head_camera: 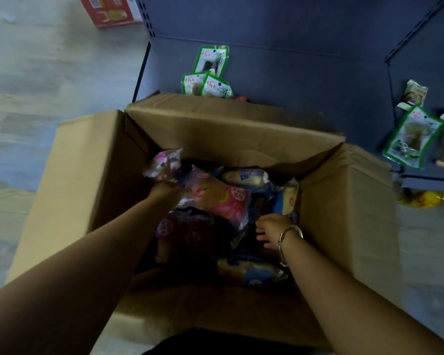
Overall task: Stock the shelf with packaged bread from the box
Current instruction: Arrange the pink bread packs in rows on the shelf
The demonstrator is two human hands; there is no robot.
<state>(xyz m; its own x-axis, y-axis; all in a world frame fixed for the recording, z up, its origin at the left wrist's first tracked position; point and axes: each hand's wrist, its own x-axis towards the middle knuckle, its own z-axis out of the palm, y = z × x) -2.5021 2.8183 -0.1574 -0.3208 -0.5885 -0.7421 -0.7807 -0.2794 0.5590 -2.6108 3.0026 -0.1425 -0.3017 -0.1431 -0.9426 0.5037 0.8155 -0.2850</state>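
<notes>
Pale wood-look floor [23, 85] surrounds an open cardboard box [344, 213] that stands against a dark blue shelf [305, 73], on which a few green-edged snack packets [210, 60] lie. Inside the box sits a jumble of packaged bread, pink wrappers toward the left and blue ones [251, 274] toward the right and near side. The left hand [168, 192] reaches in and grips a pink bread packet [215, 198], while the right hand [272, 230], a bracelet [286, 239] on its wrist, hangs with fingers loosely spread over the packets, holding nothing.
</notes>
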